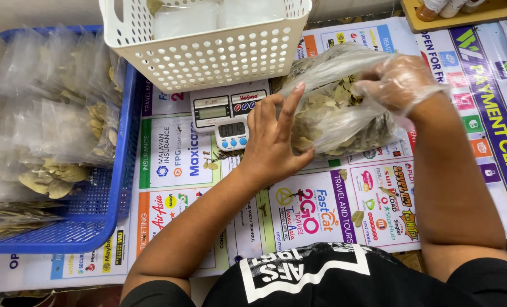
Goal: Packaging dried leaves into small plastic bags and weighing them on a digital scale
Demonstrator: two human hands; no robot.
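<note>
The work surface is a table covered by a large printed, multicoloured poster sheet (321,210); at its left edge sits a blue perforated plastic tray (103,199), loaded with small clear packets of dried leaves (49,131); at the top centre stands a cream-white perforated plastic basket (208,57), resting on a white digital weighing scale (228,105) whose display panel shows below the basket's front edge.

Right of the scale lies the large clear plastic bag of dried green-brown leaves (333,113) — bulging, lying on the poster just beside the scale; the left hand (276,142), bare, is pressed against the bag's near left side, fingers spread and partly open, index finger raised along the plastic; the right hand (404,82), in a thin clear disposable glove, is closed on the bag's upper right end, gathering the plastic.

A small white digital timer with blue buttons (232,134) sits just in front of the scale, touching the left hand's knuckle side; a few loose leaf fragments (210,165) lie scattered on the poster — near the left wrist.
</note>
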